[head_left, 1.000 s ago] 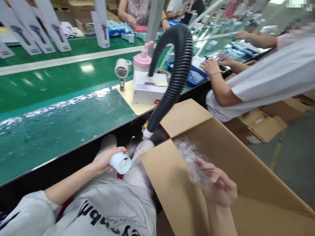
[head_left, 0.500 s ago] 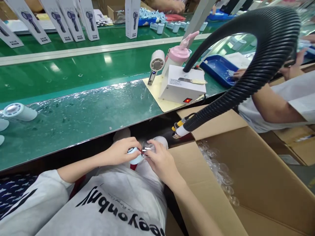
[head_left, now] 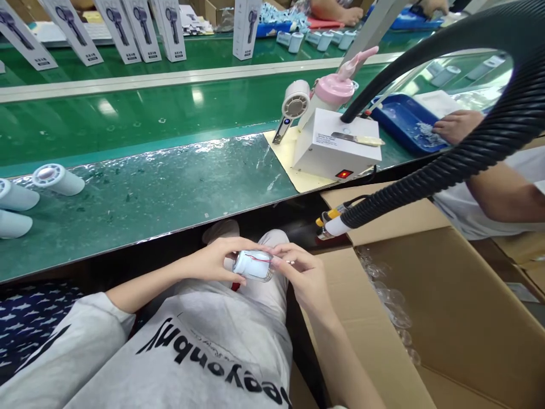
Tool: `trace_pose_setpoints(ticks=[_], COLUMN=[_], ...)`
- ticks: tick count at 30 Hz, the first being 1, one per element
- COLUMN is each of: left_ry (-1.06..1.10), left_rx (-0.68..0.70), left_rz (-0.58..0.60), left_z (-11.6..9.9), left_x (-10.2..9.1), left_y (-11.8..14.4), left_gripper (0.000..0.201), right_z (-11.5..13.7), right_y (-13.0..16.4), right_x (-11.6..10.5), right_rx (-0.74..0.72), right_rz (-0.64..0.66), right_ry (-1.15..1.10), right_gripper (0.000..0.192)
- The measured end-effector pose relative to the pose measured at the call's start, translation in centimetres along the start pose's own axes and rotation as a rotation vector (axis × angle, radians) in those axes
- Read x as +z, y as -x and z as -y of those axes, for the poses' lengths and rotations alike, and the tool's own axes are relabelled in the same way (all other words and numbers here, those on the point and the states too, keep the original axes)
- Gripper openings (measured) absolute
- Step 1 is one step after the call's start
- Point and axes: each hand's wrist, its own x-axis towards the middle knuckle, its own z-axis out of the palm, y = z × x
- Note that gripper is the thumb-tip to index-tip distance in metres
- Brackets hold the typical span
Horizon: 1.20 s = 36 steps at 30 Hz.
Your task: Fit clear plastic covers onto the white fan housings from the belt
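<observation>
Pinching small white cylinder (head_left: 254, 264) between both hands, left hand (head_left: 215, 261) steadying at 9 o'clock, right hand (head_left: 303, 276) fingertips capping 3 o'clock end, over lap.

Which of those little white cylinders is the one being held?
The white cylinder over the lap, between the left hand and right hand. The three other cylinders lie untouched on the green bench's left end.

White cyl. part (head_left: 254, 264) in both hands' grip, L (head_left: 215, 262) & R (head_left: 304, 276), over lap.
</observation>
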Motion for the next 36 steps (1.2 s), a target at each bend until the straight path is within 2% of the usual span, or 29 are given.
trace_pose_setpoints(ticks=[3, 4, 6, 9, 17, 21, 23, 25, 28, 31, 33, 36], left_ry=[0.196, 0.268, 0.372, 0.388, 0.169, 0.256, 0.399, 0.537, 0.676, 0.716, 0.699, 0.662], left_rx=[-0.103, -0.134, -0.176, -0.191, -0.005, -0.042, -0.123, -0.212, -0.319, -0.353, -0.35, -0.357], left_rz=[-0.062, -0.079, -0.087, -0.083, -0.107, -0.084, -0.088, -0.116, -0.159, -0.122, -0.081, -0.065], left_z=[-0.4, -0.5, -0.7, -1.0, -1.6, -1.4, -1.0, -0.1, 1.4, 2.6, 3.0, 3.2], left_x=[0.2, 0.3, 0.3, 0.2, -0.6, -0.7, -0.5, 0.1, 1.8, 4.1, 5.3, 6.1], left_y=[0.5, 0.8, 1.2, 1.8, 2.7, 2.5, 1.7, -0.1, -4.2, -9.0, -11.5, -13.7], left_gripper=[0.071, 0.071, 0.072, 0.075, 0.072, 0.077, 0.084, 0.089, 0.088, 0.081, 0.078, 0.078], right_z=[-0.1, -0.1, 0.0, 0.0, 0.5, 0.2, -0.7, -2.0, -4.7, -7.4, -8.8, -10.1], right_y=[-0.1, 0.0, 0.2, 0.5, 0.3, 0.4, 0.7, 1.4, 2.8, 3.8, 3.9, 3.3], right_x=[-0.2, -0.3, -0.4, -0.4, 0.1, 0.1, 0.1, 0.0, -0.6, -1.7, -2.6, -3.7], right_rx=[-0.045, -0.082, -0.17, -0.241, -0.044, 0.05, 0.077, 0.076, 0.06, 0.081, 0.088, 0.085], right_rz=[0.102, 0.154, 0.236, 0.28, 0.319, 0.3, 0.24, 0.109, -0.195, -0.464, -0.555, -0.592], right_ry=[0.074, 0.145, 0.27, 0.302, 0.101, 0.021, -0.018, -0.061, -0.074, -0.069, -0.08, -0.11], right_gripper=[0.024, 0.024, 0.035, 0.033, 0.037, 0.04, 0.042, 0.045, 0.053, 0.062, 0.063, 0.064])
